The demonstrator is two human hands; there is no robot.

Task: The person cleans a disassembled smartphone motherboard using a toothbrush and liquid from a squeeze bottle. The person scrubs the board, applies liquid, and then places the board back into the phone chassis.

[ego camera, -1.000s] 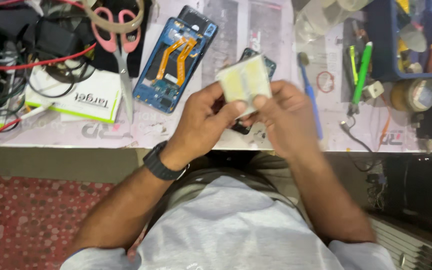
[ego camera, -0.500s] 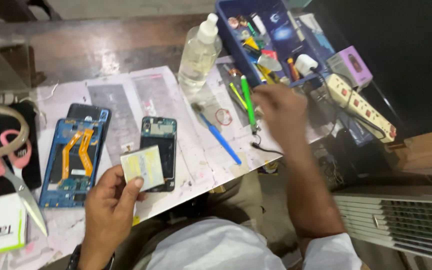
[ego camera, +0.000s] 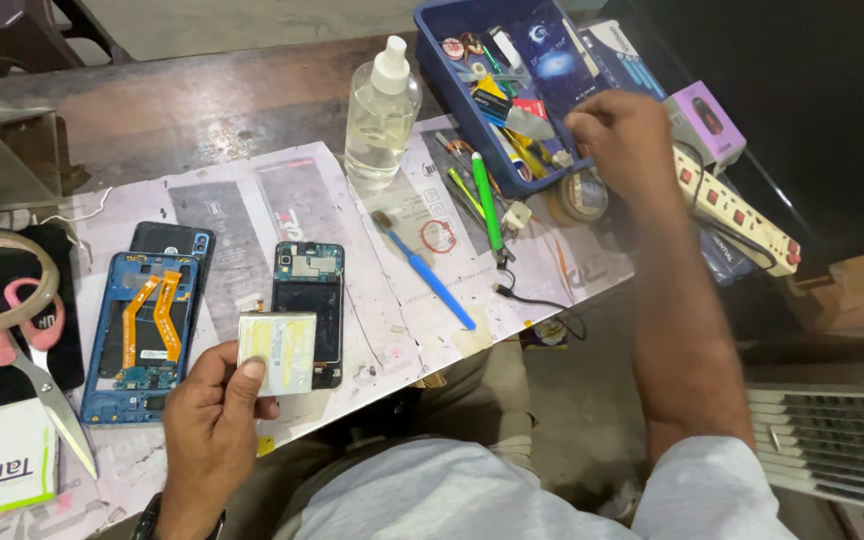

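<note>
Head view: left hand (ego camera: 214, 415) fingers pinch battery (ego camera: 277, 351), long axis sideways; right hand (ego camera: 624, 135) curled in tray (ego camera: 432, 30).

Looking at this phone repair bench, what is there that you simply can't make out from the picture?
Head view only:
- Right hand: its fingertips dip into the blue tray; what they touch is hidden by the hand itself.
- Left hand: holds the flat battery, whose underside faces away.
- Open phone: its lower part is covered by the battery.
- Scissors: one handle loop is cut off by the left edge.
- Tray contents: too small and jumbled to tell apart.
</note>
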